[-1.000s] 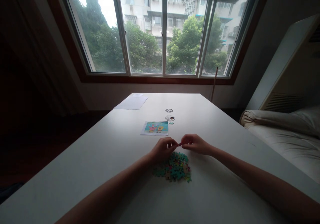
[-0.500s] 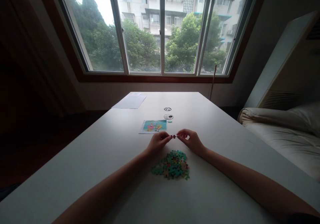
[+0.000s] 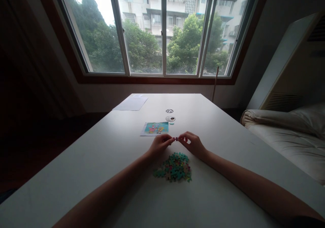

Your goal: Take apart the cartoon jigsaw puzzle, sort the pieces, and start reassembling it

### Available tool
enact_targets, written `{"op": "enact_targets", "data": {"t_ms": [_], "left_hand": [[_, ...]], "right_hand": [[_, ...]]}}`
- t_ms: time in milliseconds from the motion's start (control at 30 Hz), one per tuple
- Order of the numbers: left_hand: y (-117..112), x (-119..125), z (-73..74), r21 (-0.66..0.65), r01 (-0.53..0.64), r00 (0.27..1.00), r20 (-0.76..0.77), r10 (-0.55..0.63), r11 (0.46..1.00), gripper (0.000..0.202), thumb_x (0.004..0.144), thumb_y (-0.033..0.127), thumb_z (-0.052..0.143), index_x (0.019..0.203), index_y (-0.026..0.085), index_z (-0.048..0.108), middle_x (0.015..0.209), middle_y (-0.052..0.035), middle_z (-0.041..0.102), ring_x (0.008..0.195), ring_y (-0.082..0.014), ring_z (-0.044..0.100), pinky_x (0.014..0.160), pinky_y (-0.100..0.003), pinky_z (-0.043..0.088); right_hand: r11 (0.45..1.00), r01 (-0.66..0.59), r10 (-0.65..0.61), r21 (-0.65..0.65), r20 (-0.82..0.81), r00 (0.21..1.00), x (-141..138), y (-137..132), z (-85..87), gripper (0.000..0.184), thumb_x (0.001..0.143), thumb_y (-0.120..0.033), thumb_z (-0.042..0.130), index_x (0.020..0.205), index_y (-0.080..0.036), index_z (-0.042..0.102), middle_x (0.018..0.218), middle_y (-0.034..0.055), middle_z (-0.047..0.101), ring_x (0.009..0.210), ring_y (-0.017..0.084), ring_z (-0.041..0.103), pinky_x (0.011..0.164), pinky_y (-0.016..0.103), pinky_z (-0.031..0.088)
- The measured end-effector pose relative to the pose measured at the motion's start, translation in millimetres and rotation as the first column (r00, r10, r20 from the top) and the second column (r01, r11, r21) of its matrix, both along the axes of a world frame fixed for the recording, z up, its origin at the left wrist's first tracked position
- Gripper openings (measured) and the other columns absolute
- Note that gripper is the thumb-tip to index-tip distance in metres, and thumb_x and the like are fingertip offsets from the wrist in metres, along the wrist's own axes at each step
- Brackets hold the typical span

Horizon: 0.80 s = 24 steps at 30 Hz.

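Observation:
Between my two hands is a small dark-red jigsaw puzzle piece [image 3: 175, 139]; whether it is one piece or two joined is too small to tell. My left hand [image 3: 160, 144] pinches its left end between thumb and fingers. On the other end, the thumb and forefinger of my right hand [image 3: 193, 143] are closed, with the other fingers curled. Just below the hands lies a loose heap of puzzle pieces [image 3: 176, 167], mostly green with some pink and yellow. A colourful cartoon picture sheet [image 3: 156, 128] lies flat beyond my left hand.
The white table [image 3: 228, 173] stretches toward the window. Beyond the picture lie a lone teal puzzle piece [image 3: 172, 123] and two round printed discs [image 3: 170, 119]. White paper [image 3: 130, 103] lies at the far left corner. A pale sofa [image 3: 284, 129] stands at the right.
My right hand has moved slightly left and its fingertips now meet the right end of the red puzzle piece. My left hand keeps its pinch almost in place.

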<state>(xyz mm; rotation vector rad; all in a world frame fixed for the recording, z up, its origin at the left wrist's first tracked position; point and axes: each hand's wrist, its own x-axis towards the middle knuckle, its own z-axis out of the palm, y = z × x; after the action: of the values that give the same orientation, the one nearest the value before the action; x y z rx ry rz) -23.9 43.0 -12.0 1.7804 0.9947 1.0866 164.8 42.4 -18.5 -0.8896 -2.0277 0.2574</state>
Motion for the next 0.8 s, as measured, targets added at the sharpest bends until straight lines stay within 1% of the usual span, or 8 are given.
{"op": "enact_targets", "data": {"t_ms": [100, 267, 333, 467, 633, 800], "left_hand": [[1.2, -0.5, -1.3, 0.005, -0.008, 1.0, -0.001, 0.008, 1.0, 0.024, 0.072, 0.034, 0.056, 0.07, 0.011, 0.06, 0.057, 0.0005, 0.054, 0.052, -0.0096, 0.046, 0.051, -0.02, 0.036], [5.1, -2.2, -6.4, 0.03, -0.03, 0.999, -0.03, 0.031, 0.999, 0.023, 0.073, 0.033, 0.054, 0.07, 0.012, 0.06, 0.056, 0.0, 0.055, 0.051, -0.0099, 0.048, 0.049, -0.019, 0.037], [6.2, -2.6, -8.3, 0.046, -0.032, 0.998, -0.052, 0.035, 0.998, 0.022, 0.074, 0.033, 0.053, 0.07, 0.012, 0.06, 0.056, -0.0003, 0.055, 0.051, -0.01, 0.048, 0.049, -0.019, 0.038], [6.1, -1.9, -9.9, 0.094, -0.04, 0.993, -0.107, 0.05, 0.995, 0.022, 0.076, 0.031, 0.05, 0.072, 0.011, 0.059, 0.057, -0.0007, 0.056, 0.052, -0.0102, 0.049, 0.05, -0.02, 0.039], [4.4, -3.2, -6.2, 0.206, -0.032, 0.972, -0.222, 0.079, 0.978, 0.021, 0.079, 0.028, 0.046, 0.073, 0.012, 0.058, 0.058, -0.0009, 0.057, 0.053, -0.0106, 0.05, 0.05, -0.02, 0.039], [7.2, -20.6, 1.8, 0.387, 0.036, 0.912, -0.391, 0.129, 0.922, 0.014, 0.076, 0.02, 0.05, 0.067, 0.015, 0.059, 0.063, -0.0007, 0.054, 0.059, -0.0117, 0.047, 0.059, -0.023, 0.038]], "right_hand": [[0.999, 0.018, -0.017, 0.033, -0.027, 0.999, 2.6, 1.9, 1.0, 0.009, 0.08, -0.026, 0.052, 0.08, -0.019, 0.059, 0.072, 0.0014, 0.057, 0.06, 0.01, 0.05, 0.059, 0.023, 0.042], [0.979, 0.194, -0.182, 0.055, -0.175, 0.968, 10.6, 8.3, 4.9, 0.01, 0.08, -0.026, 0.052, 0.08, -0.018, 0.058, 0.073, 0.0019, 0.058, 0.058, 0.011, 0.048, 0.058, 0.024, 0.042], [0.97, 0.238, -0.223, 0.047, -0.207, 0.953, 11.9, 9.7, 6.0, 0.011, 0.08, -0.027, 0.052, 0.079, -0.018, 0.058, 0.073, 0.0018, 0.059, 0.057, 0.011, 0.047, 0.057, 0.024, 0.041], [0.971, 0.238, -0.227, 0.027, -0.222, 0.948, 10.7, 9.1, 6.1, 0.012, 0.08, -0.028, 0.053, 0.08, -0.018, 0.059, 0.073, 0.0016, 0.059, 0.057, 0.011, 0.047, 0.057, 0.024, 0.041], [0.976, 0.216, -0.217, -0.028, -0.18, 0.959, 11.0, 10.8, 3.8, 0.013, 0.08, -0.028, 0.052, 0.08, -0.018, 0.06, 0.075, 0.0028, 0.061, 0.058, 0.011, 0.048, 0.059, 0.025, 0.041], [0.977, 0.166, -0.167, -0.137, 0.004, 0.986, 9.0, 19.9, -0.9, 0.01, 0.075, -0.026, 0.057, 0.076, -0.018, 0.063, 0.07, 0.0022, 0.062, 0.061, 0.013, 0.051, 0.059, 0.025, 0.041]]}}
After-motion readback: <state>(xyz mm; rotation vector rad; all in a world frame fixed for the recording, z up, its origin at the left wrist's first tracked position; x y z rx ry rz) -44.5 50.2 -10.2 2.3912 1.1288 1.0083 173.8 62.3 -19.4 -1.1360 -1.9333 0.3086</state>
